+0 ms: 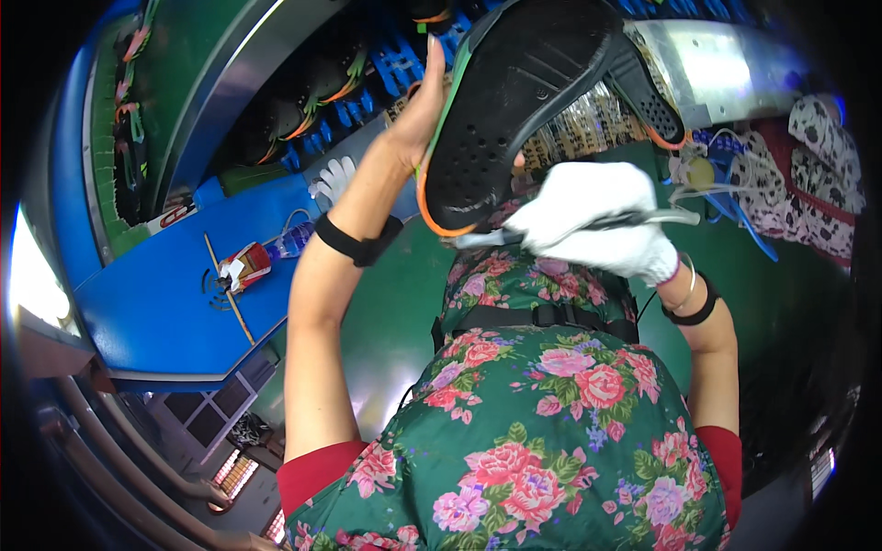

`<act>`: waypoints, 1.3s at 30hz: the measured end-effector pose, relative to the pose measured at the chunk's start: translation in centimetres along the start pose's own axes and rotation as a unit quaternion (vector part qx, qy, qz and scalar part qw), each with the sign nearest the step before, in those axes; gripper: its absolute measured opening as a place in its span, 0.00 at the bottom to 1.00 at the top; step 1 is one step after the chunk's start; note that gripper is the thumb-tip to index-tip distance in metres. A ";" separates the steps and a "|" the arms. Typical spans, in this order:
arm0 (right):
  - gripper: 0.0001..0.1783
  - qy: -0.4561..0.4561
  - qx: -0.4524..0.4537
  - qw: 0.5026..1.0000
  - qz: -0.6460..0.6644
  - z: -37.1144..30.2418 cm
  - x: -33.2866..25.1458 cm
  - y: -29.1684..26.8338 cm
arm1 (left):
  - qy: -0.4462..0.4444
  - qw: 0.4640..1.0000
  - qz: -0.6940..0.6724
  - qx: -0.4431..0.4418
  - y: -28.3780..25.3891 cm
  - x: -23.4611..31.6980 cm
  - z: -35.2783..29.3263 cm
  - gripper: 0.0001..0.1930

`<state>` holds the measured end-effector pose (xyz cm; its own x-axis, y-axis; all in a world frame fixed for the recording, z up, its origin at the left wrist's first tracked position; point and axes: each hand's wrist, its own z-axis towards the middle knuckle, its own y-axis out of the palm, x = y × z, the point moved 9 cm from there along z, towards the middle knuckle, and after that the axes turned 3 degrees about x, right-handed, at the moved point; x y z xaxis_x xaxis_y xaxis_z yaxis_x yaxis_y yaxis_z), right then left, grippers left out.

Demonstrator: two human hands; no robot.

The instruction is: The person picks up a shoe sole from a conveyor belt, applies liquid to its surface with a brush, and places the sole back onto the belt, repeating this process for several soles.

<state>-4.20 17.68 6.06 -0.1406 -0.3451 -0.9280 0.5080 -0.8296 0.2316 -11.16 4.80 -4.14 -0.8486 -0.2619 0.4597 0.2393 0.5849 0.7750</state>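
A black shoe sole (528,92) with clusters of small holes and a green-to-orange rim is held up in front of me. My left hand (421,119), bare, grips it along its left edge, with the fingers partly hidden behind it. Close below its near end is my right hand (597,216), in a white knitted glove. The gloved fingers are closed round a slim pale-handled tool (675,217). Its blurred tip points left, close to the orange rim; I cannot tell whether they touch. Another black perforated piece (650,101) with an orange edge lies to the right of the sole.
A blue table (138,303) at left carries a thin stick (241,317), a red-and-white container (246,266), a plastic bottle (294,241) and a white glove (334,178). More dark shoe parts (317,101) stand along the back. Spotted cloth (813,184) lies at right.
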 end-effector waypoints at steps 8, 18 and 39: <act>0.11 0.003 0.199 0.952 -0.234 1.4 -2.6 -6.7 | 0.183 0.967 -0.093 0.149 0.4 -3.7 -0.6 0.27; 0.10 -0.092 0.122 0.925 -0.348 0.8 -6.1 -3.2 | 0.182 0.874 -0.451 -0.016 2.3 -6.4 -1.7 0.39; 0.25 -0.226 0.079 0.842 -0.483 3.1 -7.9 1.2 | 0.206 0.950 -0.192 0.137 1.4 -9.6 -0.5 0.46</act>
<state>-5.15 18.05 14.56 -0.7508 0.4229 -0.5074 -0.1447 -0.8548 -0.4985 -2.43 7.78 -7.28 -0.5792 -0.7408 0.3401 -0.2293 0.5484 0.8041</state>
